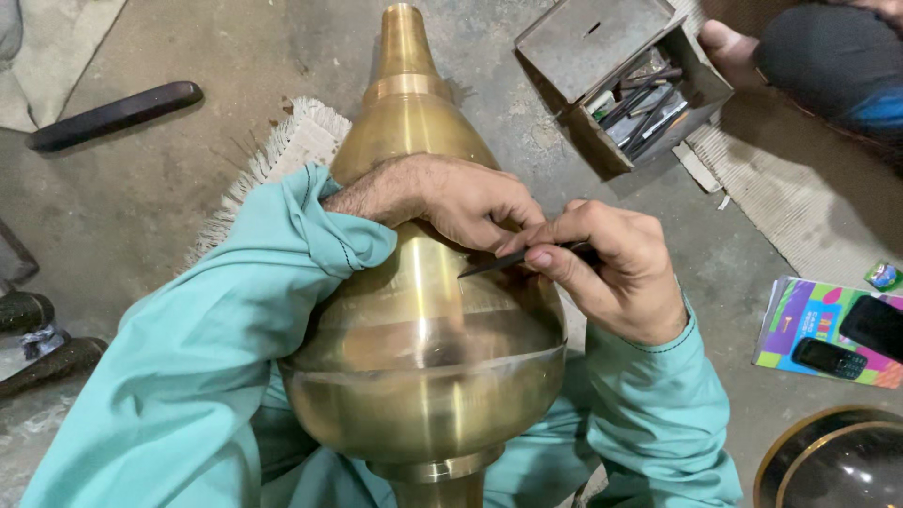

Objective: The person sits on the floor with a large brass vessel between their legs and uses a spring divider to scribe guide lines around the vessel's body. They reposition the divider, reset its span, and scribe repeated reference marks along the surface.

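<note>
The large brass vessel [423, 310] lies across the person's lap above the concrete floor [169, 179], narrow neck pointing away; its surface shows turned bands and a smooth sheen but no visible engraved pattern, so the marking work appears barely begun, most of the body left bare; the right hand [611, 273] pinches a slim dark scribing tool [517, 259], tip touching the shoulder; the left hand [451, 202] lies curled, pressed on the brass beside the tip, forearm draped over the vessel.
</note>
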Demonstrator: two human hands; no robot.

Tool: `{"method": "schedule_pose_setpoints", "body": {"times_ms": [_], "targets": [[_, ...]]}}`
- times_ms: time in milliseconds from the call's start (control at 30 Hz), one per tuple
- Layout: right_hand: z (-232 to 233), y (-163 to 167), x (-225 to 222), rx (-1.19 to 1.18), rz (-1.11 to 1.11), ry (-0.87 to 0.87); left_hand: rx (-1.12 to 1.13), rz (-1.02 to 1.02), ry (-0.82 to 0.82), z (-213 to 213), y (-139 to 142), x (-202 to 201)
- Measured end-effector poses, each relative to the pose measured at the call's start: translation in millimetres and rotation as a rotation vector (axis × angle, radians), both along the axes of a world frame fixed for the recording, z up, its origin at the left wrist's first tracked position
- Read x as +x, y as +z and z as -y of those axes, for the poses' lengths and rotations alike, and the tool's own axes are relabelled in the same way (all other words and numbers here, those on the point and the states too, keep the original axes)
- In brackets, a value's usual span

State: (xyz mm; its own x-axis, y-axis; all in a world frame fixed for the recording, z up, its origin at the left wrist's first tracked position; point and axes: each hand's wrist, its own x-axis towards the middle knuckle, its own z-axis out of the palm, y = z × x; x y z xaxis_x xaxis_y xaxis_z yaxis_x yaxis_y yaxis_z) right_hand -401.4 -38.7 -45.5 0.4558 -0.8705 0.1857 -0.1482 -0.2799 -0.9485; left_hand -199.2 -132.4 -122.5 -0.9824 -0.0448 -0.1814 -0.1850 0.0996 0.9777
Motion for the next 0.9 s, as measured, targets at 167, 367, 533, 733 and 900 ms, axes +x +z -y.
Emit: {"method": "schedule_pose_setpoints", "body": {"times_ms": [167, 367, 533, 733, 900], "targets": [[0, 6, -2, -0.063, -0.02, 0.047, 0.05, 0.015, -0.002, -1, -2, 0], [2, 6, -4, -0.086, -0.002, 0.075, 0.032, -0.032, -0.04, 0, -5, -2], [2, 0, 0, -0.008, -0.034, -0.02, 0.046, 0.04, 0.007, 0, -6, 0], [2, 1, -1, -0.001, 0.04, 0.035, 0.035, 0.016, -0.007, 1, -2, 3], [-7, 10, 2, 0.055, 0.012, -0.05, 0.143, 0.009, 0.003, -4, 1, 2]]}}
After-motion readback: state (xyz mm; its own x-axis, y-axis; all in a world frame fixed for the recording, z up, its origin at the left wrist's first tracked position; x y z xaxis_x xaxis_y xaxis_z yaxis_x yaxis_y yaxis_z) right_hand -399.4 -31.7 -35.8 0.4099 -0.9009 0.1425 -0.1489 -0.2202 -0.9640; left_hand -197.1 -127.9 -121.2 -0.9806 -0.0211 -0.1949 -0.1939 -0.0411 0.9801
